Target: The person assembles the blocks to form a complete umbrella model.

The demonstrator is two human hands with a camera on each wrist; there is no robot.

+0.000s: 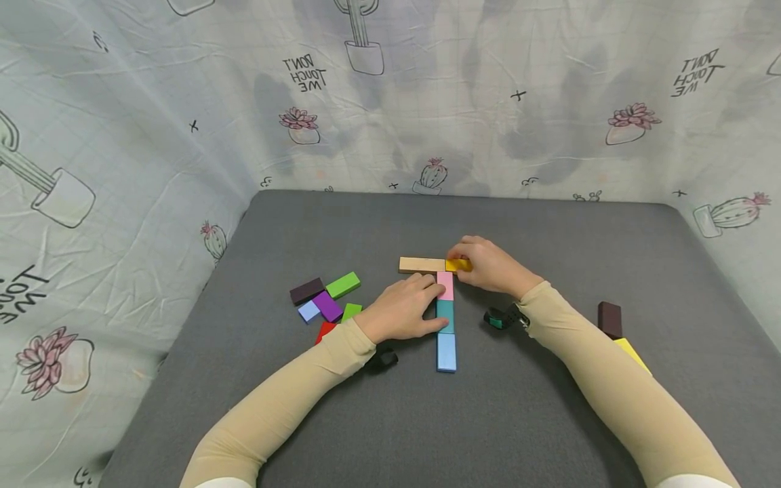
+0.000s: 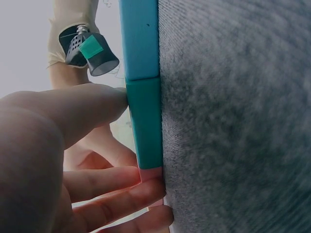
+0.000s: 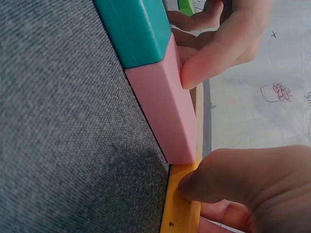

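Note:
Blocks form a T on the grey table. The top bar is a plain wood block (image 1: 421, 264) and a yellow-orange block (image 1: 452, 265), end to end. The stem runs toward me: a pink block (image 1: 448, 290), a teal block (image 1: 448, 313), then a light blue block (image 1: 446, 352). My right hand (image 1: 491, 266) pinches the yellow-orange block, thumb on its near side. My left hand (image 1: 399, 310) rests along the stem's left side. Its thumb touches the teal block (image 2: 146, 126), and its extended fingers touch the pink block (image 3: 163, 107).
Left of the stem lie loose blocks: dark brown (image 1: 307, 291), green (image 1: 344, 285), purple (image 1: 327, 306), light blue (image 1: 309, 311), another green (image 1: 351, 311) and red (image 1: 325, 331), partly behind the left sleeve. A dark brown block (image 1: 609, 320) and a yellow block (image 1: 632, 354) lie right.

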